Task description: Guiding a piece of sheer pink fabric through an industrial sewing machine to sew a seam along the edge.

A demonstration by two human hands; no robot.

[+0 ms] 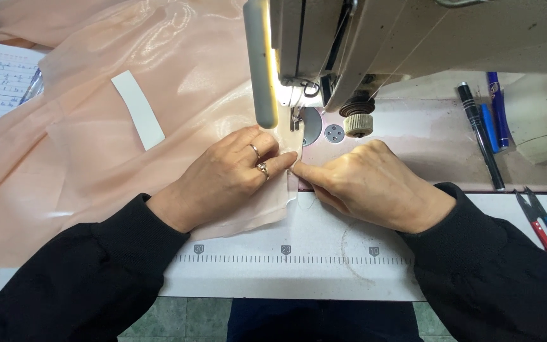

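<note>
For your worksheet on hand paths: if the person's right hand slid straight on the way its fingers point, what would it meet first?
The right hand points leftward, fingertips at the peach fabric edge; it would likely meet the left hand first, whose fingertips it nearly touches.

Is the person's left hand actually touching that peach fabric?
Touching. The head view shows the left hand lying flat on the peach fabric, fingers pressing its edge just before the sewing machine's needle area.

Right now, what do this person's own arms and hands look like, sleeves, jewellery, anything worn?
Both arms are in long black sleeves of a soft knit-like cloth, ending in snug cuffs at the wrists. The left hand is bare apart from two rings: a plain thin band and one with a small raised setting. The right hand is bare, with no ring or watch showing. No gloves on either.
</note>
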